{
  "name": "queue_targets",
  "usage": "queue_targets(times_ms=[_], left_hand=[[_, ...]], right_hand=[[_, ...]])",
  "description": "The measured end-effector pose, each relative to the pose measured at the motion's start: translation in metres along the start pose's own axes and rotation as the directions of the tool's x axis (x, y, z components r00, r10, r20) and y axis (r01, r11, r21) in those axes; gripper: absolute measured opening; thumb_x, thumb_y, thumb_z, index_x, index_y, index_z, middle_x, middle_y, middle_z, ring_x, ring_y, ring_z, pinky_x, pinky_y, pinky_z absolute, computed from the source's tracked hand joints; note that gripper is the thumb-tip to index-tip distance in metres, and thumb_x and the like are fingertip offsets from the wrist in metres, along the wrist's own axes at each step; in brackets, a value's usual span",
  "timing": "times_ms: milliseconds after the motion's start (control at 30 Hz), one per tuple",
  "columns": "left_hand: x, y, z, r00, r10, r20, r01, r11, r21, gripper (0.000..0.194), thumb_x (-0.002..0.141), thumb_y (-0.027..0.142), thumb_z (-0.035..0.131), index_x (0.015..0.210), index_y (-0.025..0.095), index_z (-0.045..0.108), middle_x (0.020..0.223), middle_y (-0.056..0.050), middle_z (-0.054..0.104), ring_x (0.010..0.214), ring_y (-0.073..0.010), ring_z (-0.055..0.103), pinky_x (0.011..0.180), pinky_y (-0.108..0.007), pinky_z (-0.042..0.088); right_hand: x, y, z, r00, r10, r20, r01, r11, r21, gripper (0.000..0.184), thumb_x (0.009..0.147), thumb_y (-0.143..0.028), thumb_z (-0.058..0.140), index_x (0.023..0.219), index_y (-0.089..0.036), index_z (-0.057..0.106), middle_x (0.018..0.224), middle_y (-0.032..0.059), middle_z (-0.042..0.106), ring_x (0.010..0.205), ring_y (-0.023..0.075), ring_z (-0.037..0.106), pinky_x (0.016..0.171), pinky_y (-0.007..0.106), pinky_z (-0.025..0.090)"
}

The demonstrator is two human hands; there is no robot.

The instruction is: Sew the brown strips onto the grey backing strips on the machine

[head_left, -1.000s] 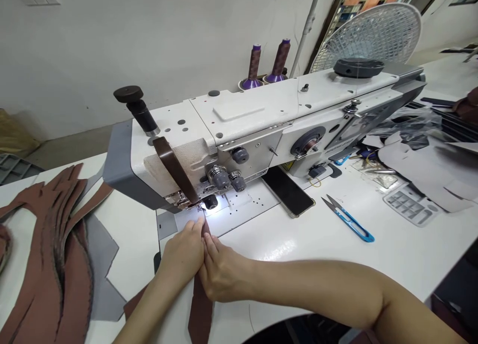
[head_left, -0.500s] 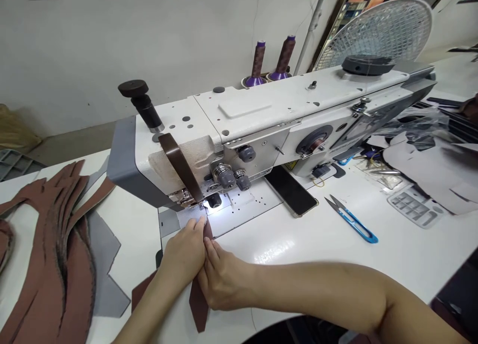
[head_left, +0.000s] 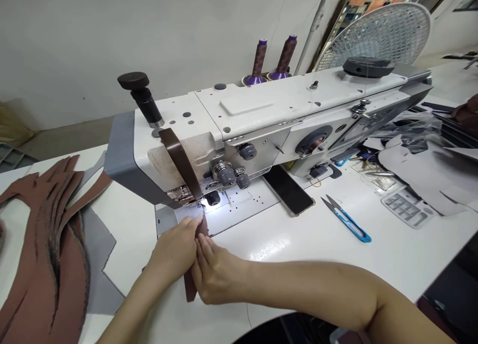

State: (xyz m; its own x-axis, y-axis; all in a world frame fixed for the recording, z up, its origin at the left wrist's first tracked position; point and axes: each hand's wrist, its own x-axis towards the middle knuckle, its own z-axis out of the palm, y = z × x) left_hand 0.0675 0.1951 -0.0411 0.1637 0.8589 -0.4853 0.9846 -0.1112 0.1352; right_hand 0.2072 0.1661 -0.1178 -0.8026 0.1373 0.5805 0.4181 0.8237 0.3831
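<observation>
A white industrial sewing machine (head_left: 269, 120) stands on the white table (head_left: 373, 264). A narrow brown leather piece (head_left: 189, 286) lies under its lit needle area (head_left: 203, 208), running back toward me between my hands. My left hand (head_left: 175, 252) lies on the piece's left side, fingers pressed together and flat, fingertips just short of the presser foot. My right hand (head_left: 212, 274) presses the piece from the right, fingers together, touching the left hand. A brown strap (head_left: 181, 162) hangs down the machine's head toward the needle.
Several brown leather cut pieces (head_left: 48, 254) over grey ones lie at the left. A black phone (head_left: 289, 189) and blue thread snips (head_left: 347, 218) lie right of the needle. Two thread cones (head_left: 272, 57) and a fan (head_left: 377, 33) stand behind; grey parts clutter the far right.
The brown piece has fed forward under the needle, so less of it trails behind my hands. Both hands have stayed pressed on it.
</observation>
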Motion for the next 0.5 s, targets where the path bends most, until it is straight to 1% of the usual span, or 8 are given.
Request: queue_targets(times_ms=[100, 200, 267, 400, 500], left_hand=[[0.000, 0.001, -0.001, 1.000, 0.030, 0.002, -0.030, 0.998, -0.063, 0.036, 0.087, 0.009, 0.034, 0.112, 0.020, 0.057, 0.104, -0.006, 0.061, 0.088, -0.0208, 0.061, 0.077, -0.033, 0.043], [0.000, 0.004, -0.001, 0.999, 0.050, -0.002, -0.050, 0.994, -0.098, 0.036, 0.087, 0.008, 0.030, 0.110, 0.018, 0.057, 0.100, -0.006, 0.060, 0.084, -0.0204, 0.060, 0.076, -0.033, 0.043], [0.001, 0.006, -0.001, 0.998, 0.058, -0.017, -0.060, 0.989, -0.135, 0.036, 0.089, 0.009, 0.028, 0.109, 0.017, 0.057, 0.100, -0.006, 0.059, 0.084, -0.0203, 0.059, 0.076, -0.034, 0.043], [0.002, 0.006, -0.001, 0.999, 0.046, -0.025, -0.050, 0.973, -0.227, 0.031, 0.092, 0.012, 0.027, 0.099, 0.018, 0.056, 0.095, -0.006, 0.059, 0.082, -0.0196, 0.059, 0.075, -0.033, 0.043], [0.004, 0.006, -0.002, 0.999, 0.035, -0.025, -0.040, 0.962, -0.269, 0.026, 0.091, 0.012, 0.029, 0.094, 0.018, 0.054, 0.095, -0.006, 0.059, 0.084, -0.0196, 0.060, 0.076, -0.033, 0.043]], right_hand=[[0.001, -0.002, 0.000, 1.000, 0.007, -0.030, -0.008, 0.999, -0.033, 0.024, 0.082, -0.007, 0.047, 0.092, 0.006, 0.064, 0.087, 0.0285, 0.069, 0.082, 0.0345, 0.071, 0.074, 0.049, 0.060], [0.001, 0.001, 0.003, 0.999, 0.018, -0.035, -0.019, 0.999, -0.043, 0.023, 0.082, -0.007, 0.045, 0.088, 0.002, 0.065, 0.082, 0.0246, 0.070, 0.079, 0.0334, 0.070, 0.073, 0.050, 0.059], [0.002, 0.005, 0.006, 0.998, 0.032, -0.063, -0.034, 0.999, -0.031, 0.022, 0.082, -0.007, 0.045, 0.086, 0.001, 0.065, 0.081, 0.0242, 0.070, 0.078, 0.0334, 0.070, 0.075, 0.052, 0.058], [0.002, 0.008, 0.008, 0.993, 0.064, -0.096, -0.065, 0.998, -0.006, 0.022, 0.080, -0.007, 0.046, 0.086, 0.001, 0.065, 0.082, 0.0250, 0.070, 0.077, 0.0329, 0.070, 0.081, 0.054, 0.056], [0.002, 0.006, 0.007, 0.992, 0.088, -0.089, -0.089, 0.996, -0.014, 0.024, 0.078, -0.006, 0.046, 0.088, 0.004, 0.066, 0.085, 0.0265, 0.070, 0.078, 0.0329, 0.070, 0.076, 0.050, 0.057]])
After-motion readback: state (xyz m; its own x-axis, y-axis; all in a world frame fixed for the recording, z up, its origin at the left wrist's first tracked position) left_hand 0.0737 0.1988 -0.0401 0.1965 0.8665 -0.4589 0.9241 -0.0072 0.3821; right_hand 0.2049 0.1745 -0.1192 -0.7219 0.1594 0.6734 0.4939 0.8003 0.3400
